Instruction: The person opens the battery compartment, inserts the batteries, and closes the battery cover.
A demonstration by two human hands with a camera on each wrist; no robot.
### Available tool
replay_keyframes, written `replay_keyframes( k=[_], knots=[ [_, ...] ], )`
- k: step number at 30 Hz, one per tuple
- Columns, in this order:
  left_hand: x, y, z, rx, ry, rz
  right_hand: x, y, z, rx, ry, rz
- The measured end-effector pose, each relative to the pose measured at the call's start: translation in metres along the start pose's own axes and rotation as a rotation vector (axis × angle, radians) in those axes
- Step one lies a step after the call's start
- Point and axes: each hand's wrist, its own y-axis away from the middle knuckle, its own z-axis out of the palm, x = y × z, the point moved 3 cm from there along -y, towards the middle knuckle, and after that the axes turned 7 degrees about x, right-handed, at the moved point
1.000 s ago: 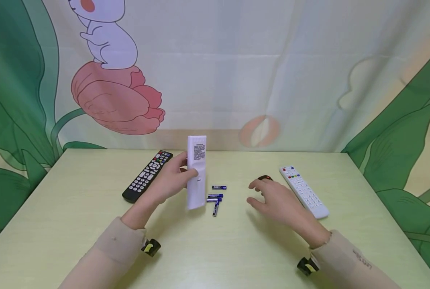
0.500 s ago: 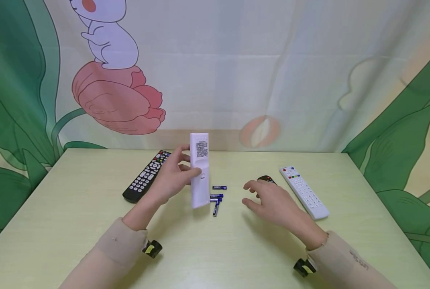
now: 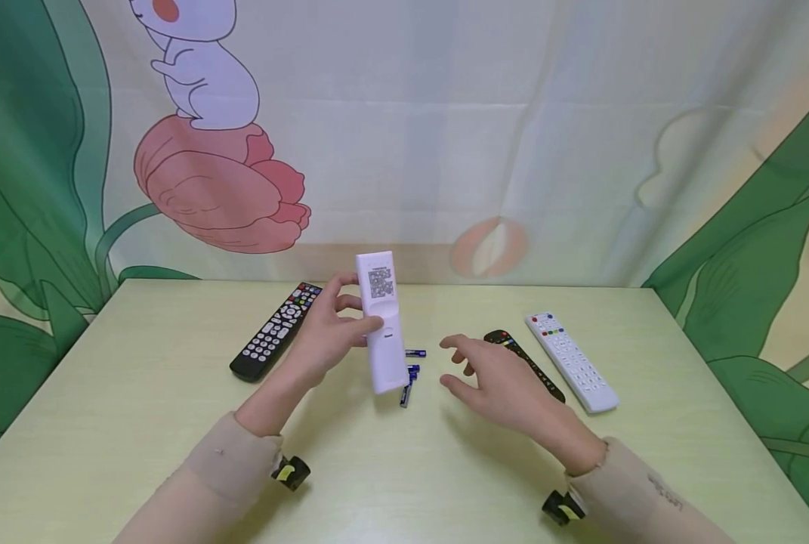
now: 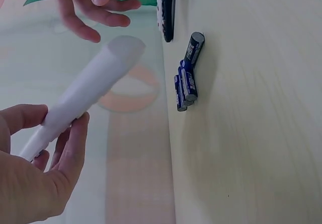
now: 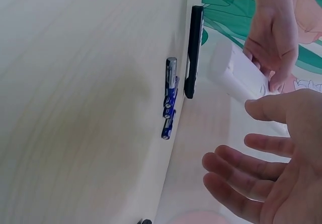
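My left hand [image 3: 332,332] grips a white remote control [image 3: 384,344] above the table, thumb on its back and fingers behind its left side. The back, with a printed label and a closed battery cover, faces the head camera. In the left wrist view the remote control [image 4: 85,95] slants upward, pinched near one end. My right hand [image 3: 502,381] hovers to the right with its fingers spread and loosely bent, holding nothing. Several blue batteries [image 3: 405,394] lie on the table below the white remote, partly hidden by it in the head view.
A black remote [image 3: 275,332] lies left, partly behind my left hand. To the right are a smaller black remote [image 3: 536,369], partly covered by my right hand, and another white remote [image 3: 572,363]. A printed curtain [image 3: 404,151] hangs behind the table [image 3: 139,393].
The held white remote has shifted slightly right and tilted, its lower end swinging right over the batteries. My right hand has moved left toward it, uncovering more of the small black remote.
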Motion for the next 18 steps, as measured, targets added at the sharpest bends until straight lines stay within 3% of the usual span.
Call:
replay_keyframes(
  k=[18],
  knots=[
    [0.002, 0.009, 0.013, -0.058, 0.127, 0.046, -0.023, -0.004, 0.008, -0.009, -0.120, -0.056]
  ],
)
